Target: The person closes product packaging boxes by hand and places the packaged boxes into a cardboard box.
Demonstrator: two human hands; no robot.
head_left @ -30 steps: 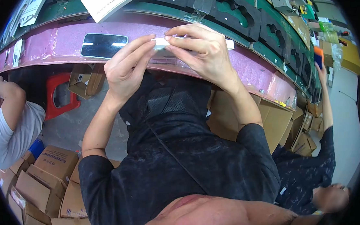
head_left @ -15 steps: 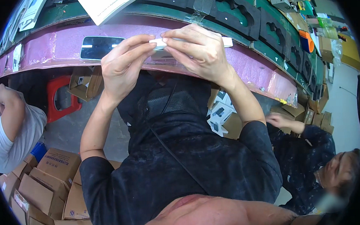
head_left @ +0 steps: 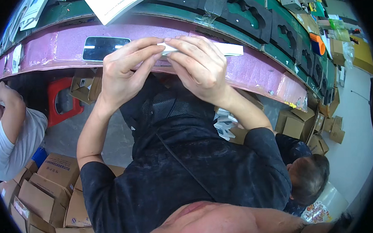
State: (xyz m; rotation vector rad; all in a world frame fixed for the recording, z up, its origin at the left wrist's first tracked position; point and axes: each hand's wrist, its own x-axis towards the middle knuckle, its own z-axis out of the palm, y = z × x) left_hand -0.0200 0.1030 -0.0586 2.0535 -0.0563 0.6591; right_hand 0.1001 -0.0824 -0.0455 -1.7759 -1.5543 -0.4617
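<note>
While pinching white piece [head_left: 232, 49] between narrowed fingers [head_left: 143, 53] of left hand [head_left: 123, 71] and right hand [head_left: 201, 69], holds its long axis left to right. Juts past right hand.

– Is the white strip [head_left: 232, 49] all visible?
– No, the right hand [head_left: 201, 69] covers its middle.
– The white booklet [head_left: 115, 5]?
– Far part cut off.
– The phone [head_left: 97, 48]?
– Near right corner hidden behind the left hand [head_left: 127, 71].

A red stool [head_left: 52, 108] stands left — cardboard boxes [head_left: 59, 167] piled nearby.
</note>
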